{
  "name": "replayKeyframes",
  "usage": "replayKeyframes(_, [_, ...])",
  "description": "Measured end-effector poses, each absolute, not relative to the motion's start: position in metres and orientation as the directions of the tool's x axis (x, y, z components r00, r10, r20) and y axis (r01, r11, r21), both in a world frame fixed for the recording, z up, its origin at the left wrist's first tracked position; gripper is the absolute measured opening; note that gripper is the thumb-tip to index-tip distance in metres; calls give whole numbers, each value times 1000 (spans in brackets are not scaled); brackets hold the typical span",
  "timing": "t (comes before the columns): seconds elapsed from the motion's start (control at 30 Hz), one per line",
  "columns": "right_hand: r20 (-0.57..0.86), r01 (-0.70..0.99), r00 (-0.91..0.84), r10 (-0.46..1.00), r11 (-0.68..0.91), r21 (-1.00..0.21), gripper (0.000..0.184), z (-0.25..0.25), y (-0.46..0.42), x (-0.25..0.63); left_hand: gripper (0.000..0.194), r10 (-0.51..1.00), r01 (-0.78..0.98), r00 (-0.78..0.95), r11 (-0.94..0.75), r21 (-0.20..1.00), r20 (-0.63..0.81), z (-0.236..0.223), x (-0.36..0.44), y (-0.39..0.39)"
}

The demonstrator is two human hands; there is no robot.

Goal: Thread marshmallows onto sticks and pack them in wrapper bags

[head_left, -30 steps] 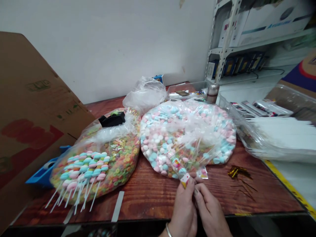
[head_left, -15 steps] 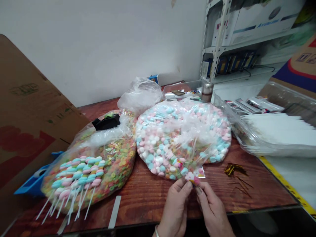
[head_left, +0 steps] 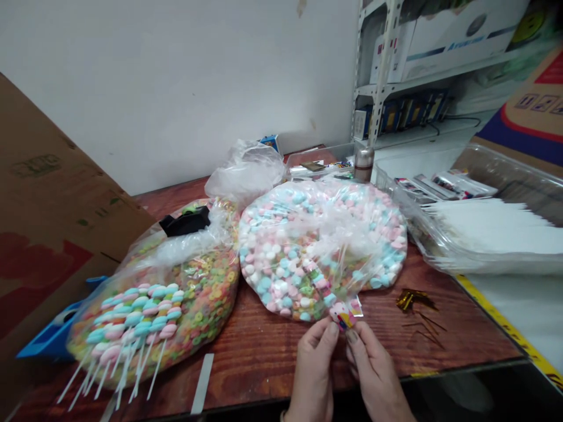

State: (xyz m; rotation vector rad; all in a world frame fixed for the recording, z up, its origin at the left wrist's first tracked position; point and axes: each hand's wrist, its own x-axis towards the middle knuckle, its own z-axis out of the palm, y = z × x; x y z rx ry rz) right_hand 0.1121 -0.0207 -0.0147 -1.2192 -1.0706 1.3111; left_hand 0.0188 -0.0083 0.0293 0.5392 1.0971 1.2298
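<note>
My left hand (head_left: 313, 369) and my right hand (head_left: 373, 375) meet at the table's front edge, fingertips pinched together on a small colourful sticker (head_left: 342, 316). The sticker sits at the tip of a narrow clear cone bag (head_left: 325, 275) that lies back over a big bag of pastel marshmallows (head_left: 316, 240). To the left lies a bag of coloured cereal rings (head_left: 202, 293) with twisted marshmallow sticks (head_left: 136, 310) resting on top.
A black tape dispenser (head_left: 185, 221) sits on the cereal bag; a blue one (head_left: 53, 337) is at far left by a cardboard box (head_left: 48, 223). Gold twist ties (head_left: 413, 302) lie right. A clear tray of white bags (head_left: 484, 234) and shelves (head_left: 409, 64) stand at right.
The view has shifted slightly. My fingers have worked the cone bag's tip, turning the sticker from upright between my thumbs to a rounded fold at the fingertips.
</note>
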Motion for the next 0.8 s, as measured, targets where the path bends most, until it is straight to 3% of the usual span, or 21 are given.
replayKeyframes(0.13, [-79,-75,-7,997,-80,-994,42,-15,-24,111,21,915,-503,-75,310,807,-397,29,15,-8])
replayKeyframes(0.27, [-79,-80,-14,997,-80,-994,40,-12,-26,110,22,950,-150,-161,243,958,-267,29,9,-9])
replayKeyframes(0.33, [-73,-70,-13,997,-74,-995,39,-11,-25,111,22,961,-20,-177,211,977,-211,31,8,-9])
replayKeyframes(0.4, [-58,-41,-18,998,-59,-997,38,-10,-24,112,19,962,-95,-111,240,966,-250,34,7,-9])
replayKeyframes(0.57, [-4,70,-54,999,0,-998,34,-6,-26,115,22,937,-473,16,314,823,-349,37,10,-11])
replayKeyframes(0.8, [7,54,-111,994,13,-998,34,-5,-33,111,20,934,-576,48,315,755,-353,37,14,-13])
